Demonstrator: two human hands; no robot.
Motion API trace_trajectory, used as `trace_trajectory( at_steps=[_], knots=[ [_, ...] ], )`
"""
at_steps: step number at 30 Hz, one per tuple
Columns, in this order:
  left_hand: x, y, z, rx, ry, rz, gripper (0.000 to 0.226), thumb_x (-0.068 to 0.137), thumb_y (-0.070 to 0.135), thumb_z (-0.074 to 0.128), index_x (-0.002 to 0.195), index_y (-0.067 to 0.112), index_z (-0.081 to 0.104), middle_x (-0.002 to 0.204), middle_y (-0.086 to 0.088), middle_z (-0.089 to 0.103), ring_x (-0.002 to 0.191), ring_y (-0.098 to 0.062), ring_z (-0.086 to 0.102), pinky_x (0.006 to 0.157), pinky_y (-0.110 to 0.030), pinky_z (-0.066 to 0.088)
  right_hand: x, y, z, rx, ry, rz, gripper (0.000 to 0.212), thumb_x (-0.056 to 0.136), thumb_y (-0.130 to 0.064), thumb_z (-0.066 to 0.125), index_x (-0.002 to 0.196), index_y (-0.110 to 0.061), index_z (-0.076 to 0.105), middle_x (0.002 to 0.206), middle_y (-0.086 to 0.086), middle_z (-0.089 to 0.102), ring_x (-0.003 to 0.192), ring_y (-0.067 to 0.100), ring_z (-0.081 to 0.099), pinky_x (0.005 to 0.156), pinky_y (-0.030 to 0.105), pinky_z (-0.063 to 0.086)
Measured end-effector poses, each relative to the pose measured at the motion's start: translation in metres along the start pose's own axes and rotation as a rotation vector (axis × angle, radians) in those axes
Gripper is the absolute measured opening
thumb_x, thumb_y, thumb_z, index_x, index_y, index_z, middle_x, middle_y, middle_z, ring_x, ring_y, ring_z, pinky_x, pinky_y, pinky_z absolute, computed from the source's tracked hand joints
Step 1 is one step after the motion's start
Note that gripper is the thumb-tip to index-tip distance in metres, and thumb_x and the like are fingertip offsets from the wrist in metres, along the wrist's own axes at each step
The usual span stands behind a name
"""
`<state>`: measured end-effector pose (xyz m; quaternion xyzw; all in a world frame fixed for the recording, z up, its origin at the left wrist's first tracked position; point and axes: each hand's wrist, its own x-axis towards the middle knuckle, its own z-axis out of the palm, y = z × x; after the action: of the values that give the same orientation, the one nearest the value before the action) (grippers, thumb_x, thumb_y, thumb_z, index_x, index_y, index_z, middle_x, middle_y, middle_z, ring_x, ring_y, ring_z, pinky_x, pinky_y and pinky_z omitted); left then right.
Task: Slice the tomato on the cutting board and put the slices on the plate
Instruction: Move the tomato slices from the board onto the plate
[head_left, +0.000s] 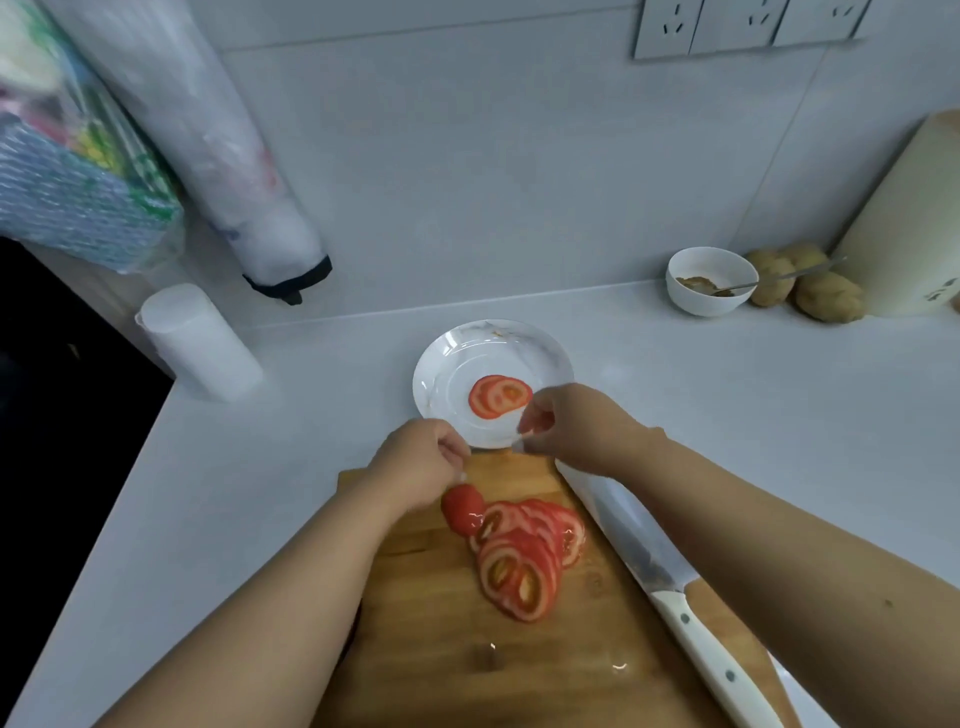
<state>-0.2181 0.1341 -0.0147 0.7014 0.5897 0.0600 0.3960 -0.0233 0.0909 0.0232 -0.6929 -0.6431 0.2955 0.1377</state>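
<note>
Slicing appears finished: a fanned row of tomato slices (524, 556) lies on the cutting board (441, 649), with the rounded end piece (462, 512) at its far end. A few slices (500, 396) already sit overlapped in the plate (457, 358), which stands on the tabletop (727, 415) just beyond the board.

The left hand (415, 462) hovers over the board's far edge, fingers curled, fingertips just above the end piece; whether it touches or grips it cannot be determined. The right hand (566, 426) hangs over the plate's near rim with fingers loosely curled; it seems to hold nothing, though motion blur leaves this uncertain.

Risks noted:
- The knife (670, 587) lies diagonally on the board directly beneath the right forearm, blade toward the plate. A dropped wrist could meet the blade or knock it off the board.
- The slices look wet and thin; a pinch grip may tear them or let them slip between board and plate.
- The plate's near rim lies under the hands; a bump could shift it.
</note>
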Motion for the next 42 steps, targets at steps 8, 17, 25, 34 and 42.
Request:
trace_trajectory(
  at_steps=[8,17,25,34,42],
  knots=[
    [-0.019,-0.006,0.010,0.382,-0.121,0.208,0.045,0.060,0.023,0.085,0.091,0.034,0.054,0.106,0.005,0.049,0.097,-0.015,0.048,0.081,-0.031,0.045,-0.074,-0.009,0.051,-0.322,-0.083,-0.072,0.044,0.071,-0.040,0.079,0.104,-0.020,0.059,0.097,-0.003,0.055,0.089,0.016,0.054,0.072,0.031,0.052],
    [-0.060,-0.020,-0.002,-0.008,-0.152,0.134,0.025,0.066,0.029,0.083,0.078,0.030,0.061,0.080,0.010,0.063,0.073,-0.008,0.058,0.065,-0.025,0.045,-0.081,-0.015,0.066,-0.304,-0.062,0.008,0.031,0.077,-0.028,0.074,0.088,-0.019,0.046,0.089,-0.002,0.051,0.082,0.019,0.054,0.063,0.029,0.044],
    [-0.076,-0.010,0.023,-0.117,-0.257,0.112,0.033,0.068,0.033,0.082,0.096,0.030,0.066,0.090,0.012,0.069,0.083,-0.005,0.064,0.077,-0.024,0.051,-0.076,-0.002,0.048,0.188,-0.091,0.135,0.025,0.074,-0.029,0.081,0.091,-0.015,0.068,0.080,0.001,0.069,0.072,0.014,0.064,0.069,0.032,0.055],
    [-0.005,0.029,-0.024,-0.323,0.075,0.039,0.028,0.073,0.022,0.079,0.096,0.014,0.065,0.082,0.000,0.064,0.062,-0.009,0.054,0.053,-0.022,0.041,0.019,-0.016,0.003,0.445,0.056,0.146,0.021,0.084,-0.022,0.074,0.092,-0.004,0.066,0.070,0.000,0.061,0.061,0.011,0.056,0.054,0.023,0.047],
    [0.062,0.025,-0.011,0.098,0.175,-0.105,0.028,0.079,0.025,0.069,0.102,0.009,0.065,0.101,-0.011,0.067,0.091,-0.028,0.063,0.080,-0.035,0.051,0.090,-0.001,0.031,0.222,-0.011,0.229,0.028,0.094,-0.022,0.060,0.112,-0.001,0.069,0.106,0.017,0.071,0.101,0.029,0.067,0.096,0.036,0.050]
  ],
)
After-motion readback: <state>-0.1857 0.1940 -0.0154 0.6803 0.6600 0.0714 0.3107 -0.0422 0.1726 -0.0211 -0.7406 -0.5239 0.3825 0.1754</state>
